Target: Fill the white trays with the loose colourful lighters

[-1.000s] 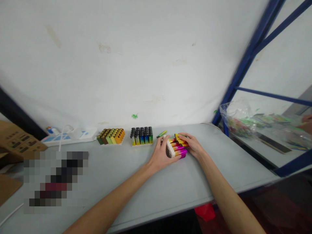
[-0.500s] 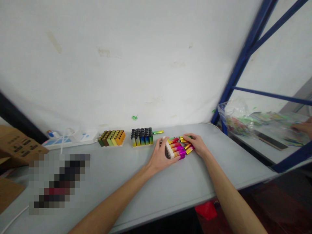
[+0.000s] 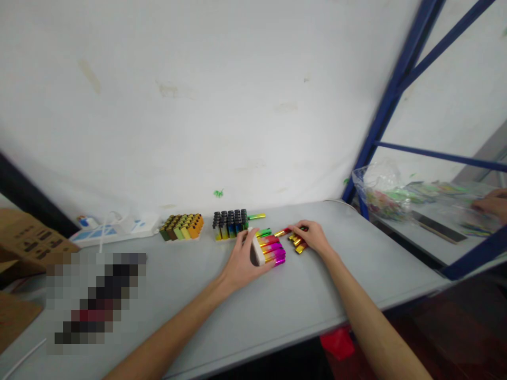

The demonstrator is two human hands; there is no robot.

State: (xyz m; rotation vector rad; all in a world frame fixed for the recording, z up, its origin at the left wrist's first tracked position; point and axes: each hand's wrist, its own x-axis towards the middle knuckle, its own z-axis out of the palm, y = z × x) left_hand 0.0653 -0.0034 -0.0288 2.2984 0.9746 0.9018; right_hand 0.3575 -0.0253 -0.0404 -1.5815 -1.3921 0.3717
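Two hands work mid-frame on the grey table point(image 3: 317, 295). The left hand point(image 3: 241, 261) clamps a white holder point(image 3: 257, 249) packed with pink-and-gold lighters point(image 3: 274, 250), while the right hand point(image 3: 311, 236) pinches loose gold lighters point(image 3: 298, 244) just beside them.

Head-worn view, facing forward and down

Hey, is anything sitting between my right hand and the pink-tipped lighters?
Yes. The loose gold lighters lie right under the right hand, and a red-and-gold lighter points from its fingers toward the pink-tipped lighters in the white holder at the left hand.
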